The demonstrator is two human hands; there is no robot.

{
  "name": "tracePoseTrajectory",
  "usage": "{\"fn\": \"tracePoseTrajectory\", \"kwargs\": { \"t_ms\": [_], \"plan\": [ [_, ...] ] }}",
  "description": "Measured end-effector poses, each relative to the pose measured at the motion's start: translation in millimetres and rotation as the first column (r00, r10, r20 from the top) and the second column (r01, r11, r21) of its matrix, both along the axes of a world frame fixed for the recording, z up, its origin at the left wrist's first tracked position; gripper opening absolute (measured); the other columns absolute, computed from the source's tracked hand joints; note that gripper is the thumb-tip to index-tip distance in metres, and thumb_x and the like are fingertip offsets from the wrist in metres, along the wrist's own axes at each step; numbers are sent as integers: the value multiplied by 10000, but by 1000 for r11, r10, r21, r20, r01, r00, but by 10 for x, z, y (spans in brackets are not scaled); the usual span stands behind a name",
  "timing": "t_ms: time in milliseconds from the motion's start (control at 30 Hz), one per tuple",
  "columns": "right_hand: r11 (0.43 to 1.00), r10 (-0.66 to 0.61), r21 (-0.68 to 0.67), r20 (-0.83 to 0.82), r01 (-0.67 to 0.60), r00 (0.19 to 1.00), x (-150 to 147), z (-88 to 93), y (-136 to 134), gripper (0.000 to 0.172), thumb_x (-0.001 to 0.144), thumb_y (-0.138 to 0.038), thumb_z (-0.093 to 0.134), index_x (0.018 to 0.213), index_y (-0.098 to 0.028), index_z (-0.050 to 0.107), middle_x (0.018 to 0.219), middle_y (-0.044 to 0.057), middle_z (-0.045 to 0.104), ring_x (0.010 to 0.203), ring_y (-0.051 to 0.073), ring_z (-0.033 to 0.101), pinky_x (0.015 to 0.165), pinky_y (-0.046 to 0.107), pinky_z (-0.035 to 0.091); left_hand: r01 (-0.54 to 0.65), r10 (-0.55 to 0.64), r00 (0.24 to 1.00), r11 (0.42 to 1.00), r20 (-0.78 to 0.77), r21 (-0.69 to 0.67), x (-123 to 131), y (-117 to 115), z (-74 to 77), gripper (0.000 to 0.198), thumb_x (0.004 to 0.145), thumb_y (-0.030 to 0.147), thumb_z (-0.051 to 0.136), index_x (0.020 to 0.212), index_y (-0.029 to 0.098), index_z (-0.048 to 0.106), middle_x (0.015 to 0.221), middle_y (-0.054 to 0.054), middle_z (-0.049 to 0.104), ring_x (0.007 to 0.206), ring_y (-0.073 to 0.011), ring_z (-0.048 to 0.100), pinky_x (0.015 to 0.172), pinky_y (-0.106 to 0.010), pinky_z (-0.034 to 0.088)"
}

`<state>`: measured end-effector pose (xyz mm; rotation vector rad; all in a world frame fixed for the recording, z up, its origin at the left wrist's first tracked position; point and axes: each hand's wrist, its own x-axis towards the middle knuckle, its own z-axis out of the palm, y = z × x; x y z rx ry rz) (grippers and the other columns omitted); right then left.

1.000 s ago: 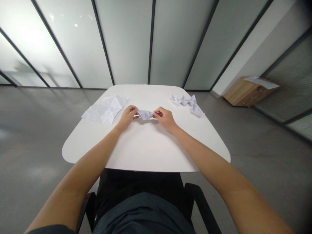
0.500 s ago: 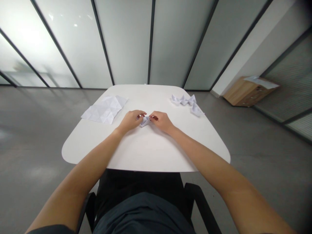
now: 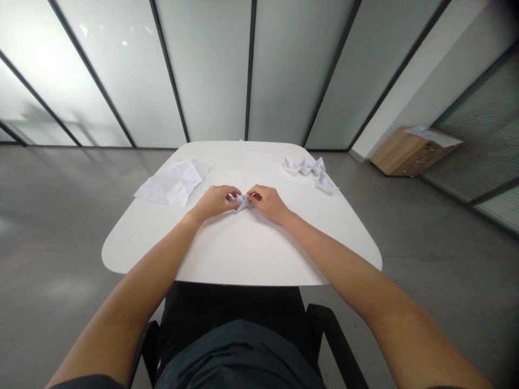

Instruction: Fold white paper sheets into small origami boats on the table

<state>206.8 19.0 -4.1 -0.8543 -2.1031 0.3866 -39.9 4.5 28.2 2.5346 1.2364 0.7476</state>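
Observation:
Between my hands, near the middle of the table, is a small white folded paper boat (image 3: 241, 203). My left hand (image 3: 219, 200) pinches its left end, thumb in front and fingers behind. On the right end, my right hand (image 3: 268, 201) grips it between thumb and fingertips. Part of the paper is hidden behind the fingers. Several folded paper boats (image 3: 305, 166) rest at the table's far right, one of them (image 3: 324, 182) a little nearer to me. Creased sheets of white paper (image 3: 174, 182) lie flat at the left.
The white table (image 3: 251, 254) has rounded corners. A black chair armrest (image 3: 330, 329) is by my right side. Frosted glass panels (image 3: 211, 70) stand beyond the table, and a wooden cabinet (image 3: 409, 154) is on the floor to the right.
My left hand has shifted slightly left and its fingers have spread a little around the paper boat's left end. The right hand keeps its grip, nearly still.

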Motion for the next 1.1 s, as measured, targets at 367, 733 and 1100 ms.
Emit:
{"fn": "tracePoseTrajectory", "kwargs": {
  "t_ms": [367,733,1100],
  "plan": [
    [999,1,-41,18,0,1000,-3,21,-13,91,969,-259,637,1016,-221,705,953,36,771,816,193,730,804,317,562,-27,34,994,997,-106,74,5,7,18,156,922,391,713,956,246,760,925,-15,784,847,-190,714,807,-303,483],
    [992,124,-32,81,-122,989,-29,28,-38,230,940,-173,619,1132,-222,734,1114,68,748,830,171,706,836,310,569,-80,113,970,984,-214,157,56,-20,59,150,917,368,712,989,271,800,896,-19,794,841,-208,716,807,-317,440],
    [993,115,-41,72,-113,991,-27,6,-19,183,918,-160,640,1063,-209,741,1040,55,739,813,172,702,823,311,559,-146,176,938,982,-298,120,123,-27,67,146,865,334,686,864,257,810,886,-56,796,849,-247,708,791,-351,444]
  ]
}}
